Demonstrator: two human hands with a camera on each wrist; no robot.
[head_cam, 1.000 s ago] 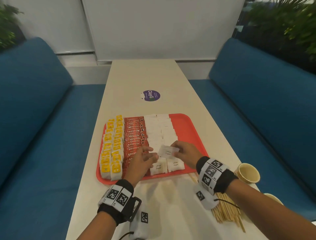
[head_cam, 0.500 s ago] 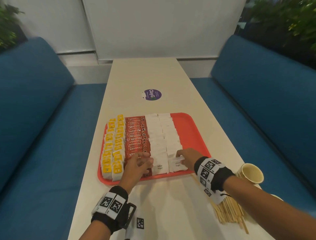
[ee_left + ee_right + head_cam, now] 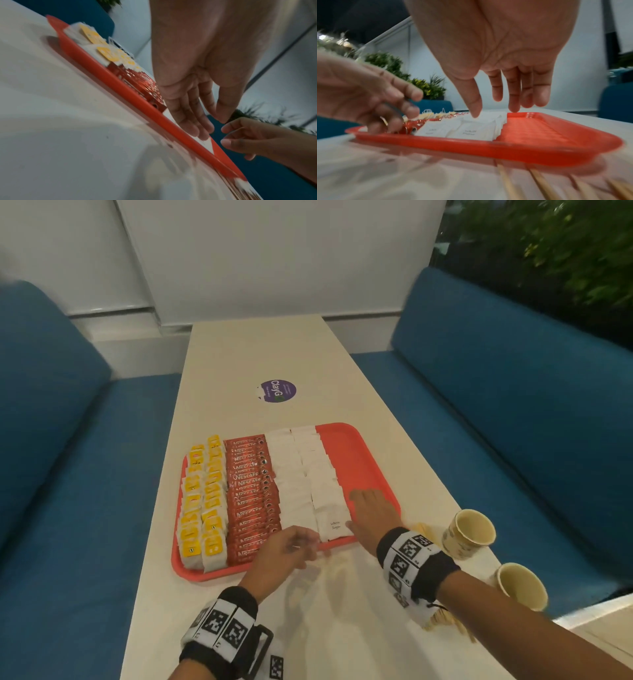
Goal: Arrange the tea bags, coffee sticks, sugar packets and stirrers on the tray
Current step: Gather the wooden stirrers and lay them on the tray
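Lying loose at five o'clock off the tray (image 3: 363, 446), the thin, light, snappable stirrers (image 3: 445, 625) want pinching mid-length; right hand (image 3: 371, 513) flat and empty, left hand (image 3: 284, 553) loosely curled, empty.

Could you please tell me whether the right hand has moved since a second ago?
Yes. The right hand has left the sugar packets and moved right, over the bare part of the tray, now holding nothing.
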